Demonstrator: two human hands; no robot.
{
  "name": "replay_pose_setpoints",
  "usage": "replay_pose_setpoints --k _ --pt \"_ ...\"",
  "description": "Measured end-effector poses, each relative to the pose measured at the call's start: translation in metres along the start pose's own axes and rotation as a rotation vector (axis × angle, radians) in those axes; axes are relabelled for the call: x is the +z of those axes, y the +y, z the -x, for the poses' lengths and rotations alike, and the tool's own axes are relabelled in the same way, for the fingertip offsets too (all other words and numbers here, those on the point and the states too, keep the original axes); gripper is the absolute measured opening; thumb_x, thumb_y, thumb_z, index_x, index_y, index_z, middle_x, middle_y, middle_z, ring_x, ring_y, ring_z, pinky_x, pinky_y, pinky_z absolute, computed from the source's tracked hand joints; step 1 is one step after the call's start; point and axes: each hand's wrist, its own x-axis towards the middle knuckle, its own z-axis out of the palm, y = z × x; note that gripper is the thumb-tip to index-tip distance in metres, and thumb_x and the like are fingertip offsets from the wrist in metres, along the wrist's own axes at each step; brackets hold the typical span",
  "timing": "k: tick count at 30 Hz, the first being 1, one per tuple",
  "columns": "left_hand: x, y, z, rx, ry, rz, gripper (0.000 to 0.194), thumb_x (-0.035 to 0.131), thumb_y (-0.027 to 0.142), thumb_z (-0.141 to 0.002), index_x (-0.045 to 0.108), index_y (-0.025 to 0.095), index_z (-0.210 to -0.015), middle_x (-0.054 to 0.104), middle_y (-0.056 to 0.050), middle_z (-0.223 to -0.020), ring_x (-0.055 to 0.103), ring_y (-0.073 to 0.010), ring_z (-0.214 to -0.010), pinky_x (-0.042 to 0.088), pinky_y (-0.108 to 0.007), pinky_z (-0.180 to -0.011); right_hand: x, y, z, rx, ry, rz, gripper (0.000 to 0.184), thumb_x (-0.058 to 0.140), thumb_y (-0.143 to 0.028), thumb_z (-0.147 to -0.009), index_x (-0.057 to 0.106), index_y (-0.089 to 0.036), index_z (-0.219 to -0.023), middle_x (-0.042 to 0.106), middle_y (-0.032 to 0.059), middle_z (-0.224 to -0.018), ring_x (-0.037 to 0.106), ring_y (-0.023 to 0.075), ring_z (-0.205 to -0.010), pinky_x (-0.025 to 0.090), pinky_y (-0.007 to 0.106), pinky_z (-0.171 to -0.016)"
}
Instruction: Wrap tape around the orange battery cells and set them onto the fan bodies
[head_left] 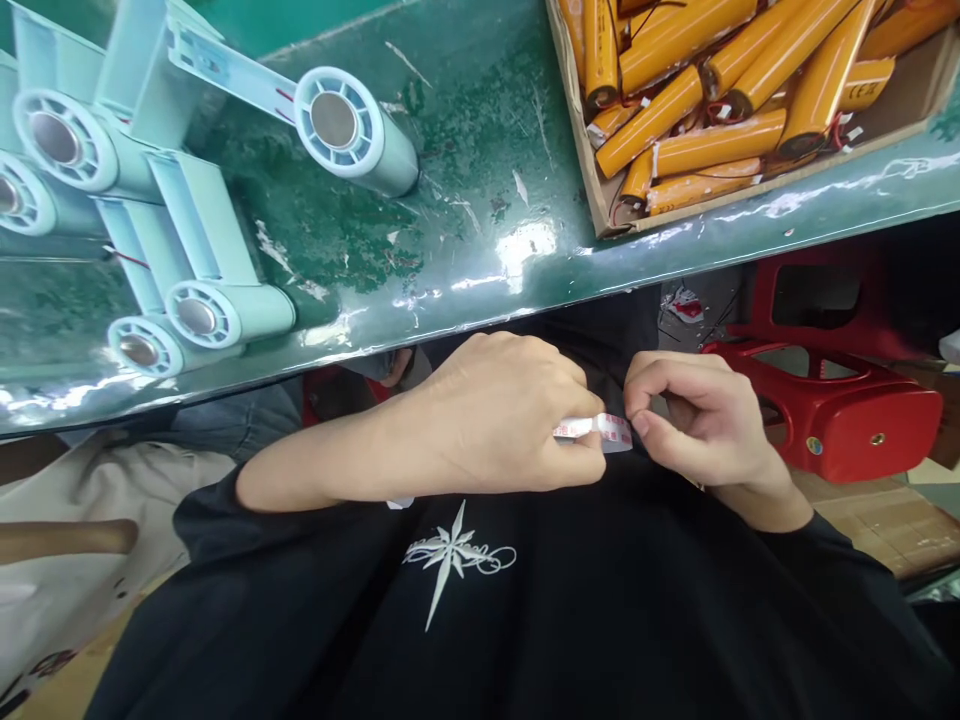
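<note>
Between my two hands, in front of my chest, stretches a short white strip of tape [616, 434] with red print. My left hand [517, 415] grips one part of it between thumb and forefinger, knuckles up, the rest of the strip hidden in the fist. The free end of the strip is pinched by the thumb and forefinger of my right hand [694, 415]. Both hands are below the table's near edge, off the tabletop.
Several light-blue plastic parts with round metal-centred ends [352, 130] stand on the worn green table [465, 200] at left. A cardboard box [600, 215] of orange battery packs [720, 145] sits at right. Red stools [862, 420] are on my right; another person's arm [67, 540] shows at left.
</note>
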Motion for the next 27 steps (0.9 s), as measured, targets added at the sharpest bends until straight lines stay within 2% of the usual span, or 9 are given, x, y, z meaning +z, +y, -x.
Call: replay_pose_setpoints --k 4,7,10,12,16,20,24,27 --pt "0.0 0.002 -0.001 -0.001 -0.015 -0.037 0.028 0.061 0.027 -0.096 0.074 0.021 -0.072 0.069 0.0 -0.072 0.061 -0.0158 -0.068 0.043 -0.031 -0.066 -0.002 -0.023 0.001 -0.03 -0.102 0.245 0.009 0.072 -0.016 -0.093 0.069 -0.023 -0.096 0.071 -0.0004 -0.083 0.064 0.0127 -0.068 0.052 0.025 -0.063" --pt "0.001 0.006 -0.004 0.009 -0.04 -0.077 0.029 0.061 0.028 -0.097 0.073 0.021 -0.071 0.068 -0.001 -0.071 0.061 -0.0167 -0.069 0.045 -0.031 -0.067 -0.004 -0.038 -0.002 -0.004 -0.159 0.386 0.013 0.066 -0.011 -0.093 0.067 -0.023 -0.09 0.071 -0.0007 -0.081 0.064 0.0125 -0.069 0.051 0.025 -0.063" --pt "0.002 0.008 -0.004 0.032 -0.033 -0.084 0.031 0.061 0.029 -0.097 0.073 0.02 -0.07 0.068 -0.001 -0.071 0.061 -0.0167 -0.068 0.047 -0.031 -0.067 -0.003 -0.038 -0.005 0.044 -0.152 0.319 0.017 0.064 -0.008 -0.089 0.061 -0.023 -0.081 0.062 -0.0038 -0.072 0.057 0.0103 -0.062 0.046 0.024 -0.058" --pt "0.003 0.008 -0.003 0.043 -0.015 -0.076 0.031 0.061 0.029 -0.097 0.073 0.02 -0.07 0.068 -0.001 -0.071 0.061 -0.0167 -0.068 0.047 -0.032 -0.066 0.0 -0.031 -0.004 0.065 -0.104 0.222 0.019 0.063 -0.006 -0.085 0.057 -0.023 -0.077 0.058 -0.005 -0.069 0.052 0.0088 -0.058 0.043 0.023 -0.056" --pt "0.002 0.006 0.001 0.034 0.01 -0.068 0.03 0.061 0.027 -0.097 0.073 0.021 -0.071 0.069 -0.001 -0.072 0.061 -0.0162 -0.067 0.046 -0.032 -0.065 0.005 -0.02 0.0 0.06 -0.016 0.11 0.017 0.062 -0.007 -0.086 0.059 -0.023 -0.08 0.059 -0.0048 -0.07 0.053 0.0087 -0.058 0.044 0.022 -0.055" --pt "0.0 0.005 0.001 0.021 -0.009 -0.098 0.03 0.06 0.028 -0.098 0.073 0.02 -0.072 0.07 -0.001 -0.073 0.062 -0.0162 -0.068 0.047 -0.031 -0.065 0.003 -0.03 0.0 0.077 -0.071 0.231 0.008 0.071 -0.016 -0.091 0.066 -0.022 -0.092 0.067 -0.0019 -0.078 0.061 0.0109 -0.065 0.05 0.023 -0.061" --pt "-0.002 0.008 -0.004 0.019 -0.061 -0.145 0.034 0.059 0.031 -0.1 0.074 0.02 -0.072 0.07 -0.003 -0.074 0.065 -0.0184 -0.071 0.05 -0.032 -0.066 -0.001 -0.044 -0.004 0.107 -0.107 0.422 0.014 0.067 -0.012 -0.09 0.063 -0.022 -0.082 0.066 -0.0022 -0.074 0.057 0.0102 -0.063 0.045 0.024 -0.058" --pt "-0.001 0.009 -0.006 0.03 -0.063 -0.145 0.032 0.059 0.031 -0.1 0.075 0.02 -0.074 0.072 -0.003 -0.076 0.067 -0.0193 -0.073 0.051 -0.033 -0.068 -0.003 -0.045 -0.006 0.148 -0.11 0.337 0.018 0.067 -0.007 -0.086 0.062 -0.021 -0.076 0.062 -0.004 -0.07 0.053 0.0086 -0.059 0.041 0.023 -0.056"
